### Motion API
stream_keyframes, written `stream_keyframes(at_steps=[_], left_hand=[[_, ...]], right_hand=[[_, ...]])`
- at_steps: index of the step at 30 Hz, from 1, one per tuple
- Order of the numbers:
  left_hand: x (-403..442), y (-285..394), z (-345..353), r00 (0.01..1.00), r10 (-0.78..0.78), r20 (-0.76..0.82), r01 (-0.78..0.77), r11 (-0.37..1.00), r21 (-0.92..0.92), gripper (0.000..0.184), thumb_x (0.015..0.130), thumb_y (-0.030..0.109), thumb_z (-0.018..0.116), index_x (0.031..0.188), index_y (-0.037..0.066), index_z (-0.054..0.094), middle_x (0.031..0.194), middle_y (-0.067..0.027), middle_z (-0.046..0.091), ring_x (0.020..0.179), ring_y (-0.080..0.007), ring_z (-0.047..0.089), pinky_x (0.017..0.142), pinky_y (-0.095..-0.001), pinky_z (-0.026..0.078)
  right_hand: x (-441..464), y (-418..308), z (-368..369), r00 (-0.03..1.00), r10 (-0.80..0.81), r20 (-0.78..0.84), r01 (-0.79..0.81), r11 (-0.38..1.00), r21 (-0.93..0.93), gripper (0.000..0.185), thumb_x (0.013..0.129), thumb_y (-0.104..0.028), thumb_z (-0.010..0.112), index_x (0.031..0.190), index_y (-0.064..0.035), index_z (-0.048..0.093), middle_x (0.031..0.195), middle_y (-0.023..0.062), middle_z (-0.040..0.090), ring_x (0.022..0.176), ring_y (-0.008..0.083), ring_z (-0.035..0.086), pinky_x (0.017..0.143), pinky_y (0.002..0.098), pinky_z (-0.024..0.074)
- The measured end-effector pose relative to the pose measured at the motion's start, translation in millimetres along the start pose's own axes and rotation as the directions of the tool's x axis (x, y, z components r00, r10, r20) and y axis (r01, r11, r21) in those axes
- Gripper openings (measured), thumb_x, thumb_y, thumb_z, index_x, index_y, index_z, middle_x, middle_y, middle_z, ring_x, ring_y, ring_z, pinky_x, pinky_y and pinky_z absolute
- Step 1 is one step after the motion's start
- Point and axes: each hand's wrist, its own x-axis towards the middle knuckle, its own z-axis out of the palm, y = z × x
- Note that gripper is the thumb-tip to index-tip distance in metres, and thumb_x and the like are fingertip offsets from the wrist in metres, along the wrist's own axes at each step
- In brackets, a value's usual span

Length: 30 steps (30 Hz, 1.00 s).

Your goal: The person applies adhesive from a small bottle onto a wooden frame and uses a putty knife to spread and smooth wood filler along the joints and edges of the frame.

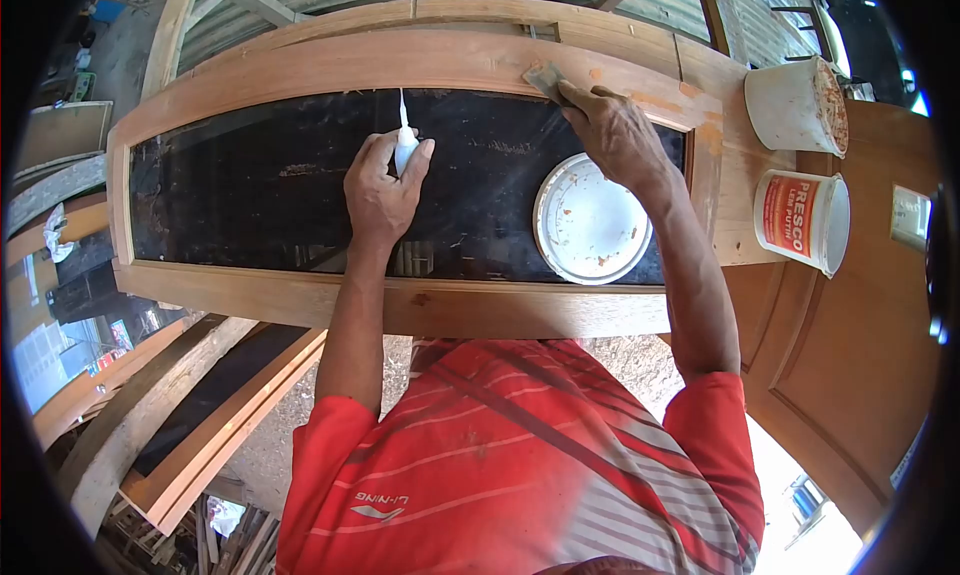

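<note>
My left hand (383, 197) is closed round a small white glue bottle (405, 151). Its long thin nozzle points away from me, its tip by the far inner edge of the wooden frame (400, 55). In my right hand (622, 140) I grip a scraper (546, 79), its flat blade against the frame's far rail. Orange-brown filler patches mark the wood near that blade. Inside the frame is a dark glossy panel (240, 195) with smears and dust on it. A white round lid (594, 220) with brown specks lies on the panel, below my right wrist.
To the right stand a filler-smeared white bucket (795, 105) and a red-labelled white tub (800, 218). A brown panelled door (850, 305) is beyond them. Timber planks (130, 415) lie at the lower left. Corrugated sheeting (520, 5) rises behind the bench.
</note>
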Motion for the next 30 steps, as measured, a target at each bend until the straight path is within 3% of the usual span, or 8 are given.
stream_keyframes(at_steps=[3,13,14,17,18,22,25,30], left_hand=[[1,2,-4,1.0,-0.023,0.007,0.023,1.0,0.004,0.027,0.094,0.025,0.082,0.103,0.0,0.075,0.087,-0.0106,0.069,0.073,-0.0237,0.067,0.067,-0.0369,0.053],[4,1,-2,1.0,0.016,0.008,-0.016,1.0,0.003,0.026,0.094,0.024,0.082,0.103,0.001,0.074,0.084,-0.0111,0.067,0.072,-0.0257,0.066,0.067,-0.0375,0.053],[1,1,-4,1.0,0.025,0.006,-0.025,1.0,0.003,0.026,0.094,0.023,0.082,0.103,0.001,0.074,0.085,-0.0113,0.067,0.072,-0.026,0.066,0.067,-0.0375,0.053],[0,-3,-1,0.999,0.034,-0.015,-0.034,0.999,0.005,0.026,0.093,0.023,0.082,0.103,0.0,0.074,0.085,-0.0113,0.068,0.072,-0.0265,0.066,0.067,-0.0377,0.053],[-3,-2,0,1.0,0.009,0.0,-0.009,1.0,0.002,0.026,0.093,0.023,0.082,0.103,0.001,0.074,0.085,-0.0112,0.068,0.073,-0.0265,0.066,0.067,-0.0378,0.053],[-2,-1,-3,1.0,-0.019,0.002,0.019,1.0,0.003,0.026,0.093,0.024,0.083,0.103,0.001,0.074,0.086,-0.0107,0.068,0.073,-0.0263,0.066,0.067,-0.0382,0.053],[0,-2,-4,1.0,-0.017,0.018,0.017,1.0,0.005,0.026,0.094,0.023,0.082,0.104,0.001,0.075,0.087,-0.0102,0.069,0.074,-0.0227,0.067,0.069,-0.0359,0.053],[-1,1,-5,1.0,-0.02,0.015,0.02,1.0,0.021,0.024,0.094,0.022,0.081,0.105,0.001,0.076,0.088,-0.0102,0.07,0.075,-0.0212,0.067,0.07,-0.0346,0.053]], right_hand=[[0,-5,-8,0.999,-0.023,0.045,0.026,0.997,-0.067,0.017,0.103,-0.015,0.062,0.116,-0.0033,0.064,0.091,0.024,0.069,0.087,0.046,0.069,0.077,0.0543,0.0517],[-6,-1,6,0.997,-0.079,-0.025,0.08,0.997,0.025,0.018,0.103,-0.015,0.062,0.112,-0.001,0.068,0.092,0.025,0.069,0.086,0.0461,0.069,0.078,0.0527,0.0533],[-3,1,2,0.997,0.001,0.078,-0.004,0.999,0.032,0.021,0.104,-0.016,0.061,0.115,-0.001,0.07,0.094,0.026,0.07,0.086,0.0444,0.07,0.078,0.0528,0.0533],[10,-1,-4,0.998,-0.048,-0.051,0.045,0.998,-0.044,0.023,0.105,-0.016,0.06,0.118,-0.0009,0.072,0.09,0.026,0.071,0.084,0.0411,0.072,0.077,0.0525,0.054],[11,-5,-7,0.995,0.061,0.085,-0.059,0.998,-0.023,0.025,0.106,-0.016,0.059,0.121,-0.0008,0.072,0.084,0.0251,0.072,0.077,0.0384,0.073,0.076,0.052,0.0546],[7,-8,-19,0.981,0.063,0.184,-0.051,0.996,-0.07,0.026,0.107,-0.016,0.057,0.123,-0.0025,0.071,0.082,0.0247,0.073,0.073,0.0355,0.074,0.073,0.049,0.0565],[1,-24,-15,0.998,0.012,0.069,-0.013,1.0,0.022,0.026,0.107,-0.016,0.057,0.126,-0.0031,0.07,0.086,0.0254,0.073,0.074,0.0359,0.074,0.074,0.0496,0.0567],[16,-26,26,0.987,-0.144,-0.066,0.144,0.99,-0.003,0.029,0.102,-0.019,0.065,0.127,-0.0035,0.066,0.095,0.0259,0.071,0.087,0.0459,0.071,0.077,0.0546,0.0549]])
